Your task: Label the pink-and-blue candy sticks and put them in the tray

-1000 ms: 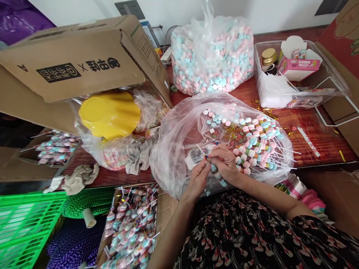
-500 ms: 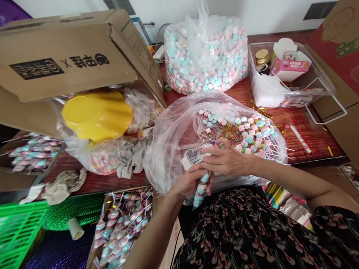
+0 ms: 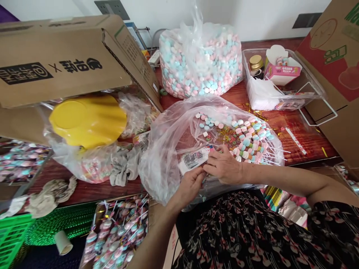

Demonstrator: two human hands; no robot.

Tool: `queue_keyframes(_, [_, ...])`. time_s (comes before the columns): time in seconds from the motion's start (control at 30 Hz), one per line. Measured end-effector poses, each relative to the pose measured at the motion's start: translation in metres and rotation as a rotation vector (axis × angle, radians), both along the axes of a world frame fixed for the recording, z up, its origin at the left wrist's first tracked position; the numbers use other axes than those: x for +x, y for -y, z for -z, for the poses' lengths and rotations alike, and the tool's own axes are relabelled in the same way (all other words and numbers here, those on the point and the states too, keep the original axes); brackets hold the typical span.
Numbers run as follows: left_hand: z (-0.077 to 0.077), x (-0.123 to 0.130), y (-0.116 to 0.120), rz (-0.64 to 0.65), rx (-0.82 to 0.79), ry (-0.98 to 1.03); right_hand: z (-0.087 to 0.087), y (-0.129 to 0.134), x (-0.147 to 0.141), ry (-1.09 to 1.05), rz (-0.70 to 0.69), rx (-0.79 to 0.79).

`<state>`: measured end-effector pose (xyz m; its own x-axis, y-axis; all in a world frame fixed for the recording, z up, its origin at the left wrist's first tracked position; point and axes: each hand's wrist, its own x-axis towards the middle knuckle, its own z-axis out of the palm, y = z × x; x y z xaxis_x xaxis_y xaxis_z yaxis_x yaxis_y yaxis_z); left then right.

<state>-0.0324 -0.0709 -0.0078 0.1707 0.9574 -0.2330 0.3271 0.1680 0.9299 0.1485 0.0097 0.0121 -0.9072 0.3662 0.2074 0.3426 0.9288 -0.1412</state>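
Just beyond my fingertips, a white printed packet lies aslant, its far end beside my right hand.

From my body it sits ahead and a little left, its long axis running from near left to far right across the clear plastic. My right hand is the nearer one: its fingers seem to meet or overlap that far end, though I cannot tell whether they press on it. My left hand is lower, just on the near side of the packet. The two meet with fingers curled in close; what lies between them is hidden, so I cannot tell what they hold. Right of my right hand, the candy sticks are heaped, white ends pointing right.
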Motion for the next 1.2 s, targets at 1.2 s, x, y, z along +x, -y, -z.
queue_keyframes(1.2, [0.015,0.019,-0.023,-0.577,-0.307,0.712,0.017,-0.136,0.038,0.519,0.069,-0.084])
